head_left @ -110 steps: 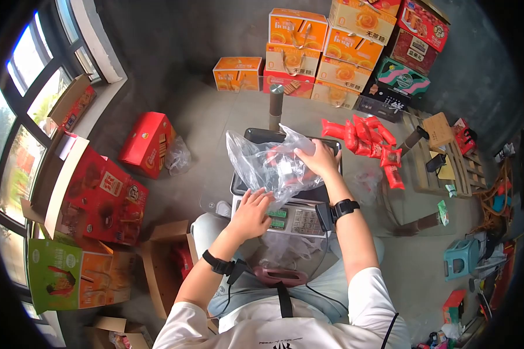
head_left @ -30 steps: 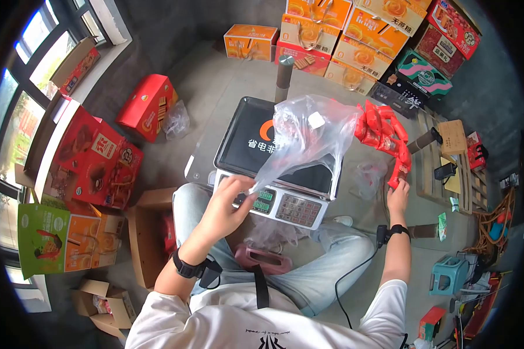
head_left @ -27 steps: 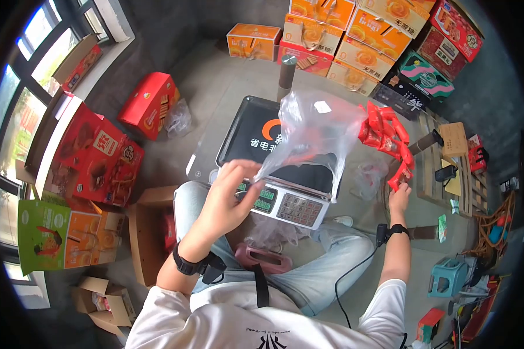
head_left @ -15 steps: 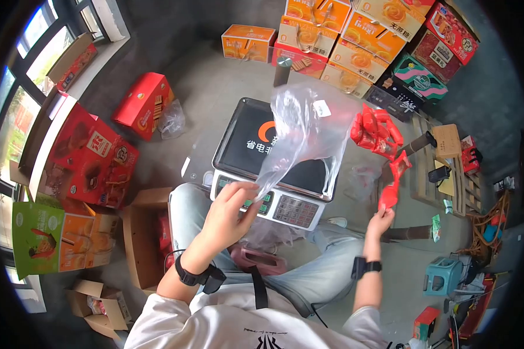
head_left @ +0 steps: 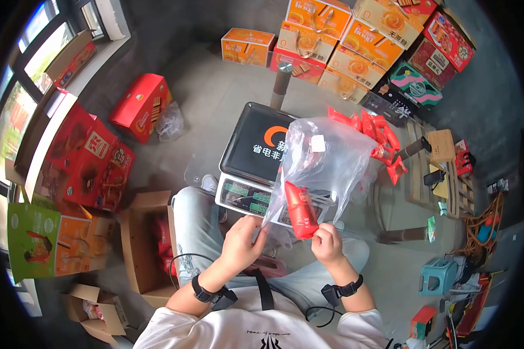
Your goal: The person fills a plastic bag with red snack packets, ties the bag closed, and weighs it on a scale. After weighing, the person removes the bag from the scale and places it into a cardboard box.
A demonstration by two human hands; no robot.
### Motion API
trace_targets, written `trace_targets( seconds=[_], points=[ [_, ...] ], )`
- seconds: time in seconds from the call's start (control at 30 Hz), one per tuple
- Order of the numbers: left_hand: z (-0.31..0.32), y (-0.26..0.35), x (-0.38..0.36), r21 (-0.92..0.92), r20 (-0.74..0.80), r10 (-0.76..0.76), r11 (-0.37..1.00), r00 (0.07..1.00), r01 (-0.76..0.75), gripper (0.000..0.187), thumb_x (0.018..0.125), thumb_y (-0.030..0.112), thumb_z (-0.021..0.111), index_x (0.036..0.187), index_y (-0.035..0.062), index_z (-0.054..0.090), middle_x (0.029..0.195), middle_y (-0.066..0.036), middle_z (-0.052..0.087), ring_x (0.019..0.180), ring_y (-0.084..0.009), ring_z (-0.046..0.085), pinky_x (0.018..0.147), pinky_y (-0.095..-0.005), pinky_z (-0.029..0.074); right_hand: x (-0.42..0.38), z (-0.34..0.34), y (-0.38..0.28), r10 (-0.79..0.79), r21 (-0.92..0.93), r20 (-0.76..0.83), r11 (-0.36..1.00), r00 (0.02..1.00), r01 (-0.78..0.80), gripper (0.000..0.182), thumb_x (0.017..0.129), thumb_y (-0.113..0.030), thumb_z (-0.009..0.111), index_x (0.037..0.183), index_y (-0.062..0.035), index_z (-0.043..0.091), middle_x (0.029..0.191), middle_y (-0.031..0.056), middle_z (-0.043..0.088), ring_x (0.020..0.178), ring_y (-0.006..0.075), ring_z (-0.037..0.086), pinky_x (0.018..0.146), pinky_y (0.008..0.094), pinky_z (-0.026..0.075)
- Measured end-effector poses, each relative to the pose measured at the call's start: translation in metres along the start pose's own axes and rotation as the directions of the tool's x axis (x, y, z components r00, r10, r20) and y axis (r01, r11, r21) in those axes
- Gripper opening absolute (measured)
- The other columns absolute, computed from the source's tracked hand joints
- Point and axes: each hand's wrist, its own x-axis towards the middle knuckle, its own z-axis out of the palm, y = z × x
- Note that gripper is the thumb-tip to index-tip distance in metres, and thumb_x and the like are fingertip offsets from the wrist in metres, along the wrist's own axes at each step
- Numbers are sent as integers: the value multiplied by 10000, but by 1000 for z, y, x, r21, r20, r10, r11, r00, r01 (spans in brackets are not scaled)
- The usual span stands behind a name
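Observation:
My left hand (head_left: 243, 243) pinches the edge of a clear plastic bag (head_left: 337, 152) at its mouth. The bag lies spread over the right part of a black-topped digital scale (head_left: 251, 139) and has a small white label on it. In my right hand (head_left: 328, 244), a shiny red wrapped snack packet (head_left: 300, 213) is gripped by its lower end, its upper part at the bag's mouth. Beyond the bag's far right side lie several similar red packets (head_left: 383, 138).
Orange and cream gift boxes (head_left: 364, 68) are stacked at the back. Red cartons (head_left: 93, 157) stand by the window at left, with an open cardboard box (head_left: 135, 247) beside my leg. A teal stool (head_left: 439, 276) and a wooden pallet (head_left: 418, 189) are at right.
My right hand has moved left from the red packets to the bag's mouth, bringing one packet along. The bag has shifted toward me and opened wider; my left hand still holds its edge.

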Motion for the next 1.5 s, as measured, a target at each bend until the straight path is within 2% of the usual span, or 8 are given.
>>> trace_targets(
  seconds=[0.3,0.5,0.77,0.9,1.17,1.3,1.43,1.5],
  points=[
    [-8,2,-3,-164,-48,-227,962,973,217,128,855,79,653,942,16,583,844,-147,625,777,-310,635,695,-358,506,-5,1,16,-96,-61,8,993,995,96,351,676,92,688,942,-59,514,936,119,560,785,317,592,685,404,505],
    [-13,7,-2,-159,-156,92,980,983,-117,93,856,20,634,923,-1,572,918,-139,627,835,-298,634,754,-338,501,-1,-7,32,16,-195,-86,980,996,-33,288,725,78,652,928,-53,496,926,132,560,750,326,571,655,418,483],
    [-11,13,-6,-323,10,100,942,995,-92,81,874,19,617,934,2,565,945,-130,639,862,-281,636,776,-339,501,41,40,22,-15,-142,-117,990,993,-1,320,713,39,685,975,-60,531,941,125,574,819,327,592,714,410,498],
    [-11,1,-10,-500,10,-126,859,992,114,57,951,52,542,974,6,519,789,-72,598,695,-110,554,649,-249,449,47,66,2,8,-107,17,994,1000,-6,286,721,3,670,966,-65,538,931,88,572,799,288,599,709,394,502],
    [-26,10,6,-509,100,-163,839,982,191,133,981,62,452,1081,6,518,740,-25,534,628,-88,488,588,-236,414,56,77,-26,-151,-11,39,988,988,152,309,729,-56,631,1017,-74,519,963,82,560,825,258,596,706,376,495],
    [-26,34,12,-338,177,114,940,978,-49,140,832,-8,593,971,-4,608,692,-163,556,610,-342,574,572,-387,463,64,75,-28,-124,17,42,992,991,124,289,740,-65,619,1012,-66,520,957,85,560,818,260,595,698,375,490],
    [-20,42,10,-318,203,336,911,920,-263,193,789,-5,618,982,7,610,669,-137,548,606,-334,576,572,-410,470,76,76,-22,-60,-18,-27,998,998,60,229,755,-64,613,975,-60,549,945,93,564,815,272,597,687,384,490],
    [-17,46,2,-324,255,318,918,913,-229,203,790,-2,621,992,6,607,667,-125,546,610,-331,578,576,-403,472,70,92,-6,171,77,17,982,985,-172,180,771,-82,629,942,-56,582,984,99,586,874,279,597,775,429,478]
  ],
)
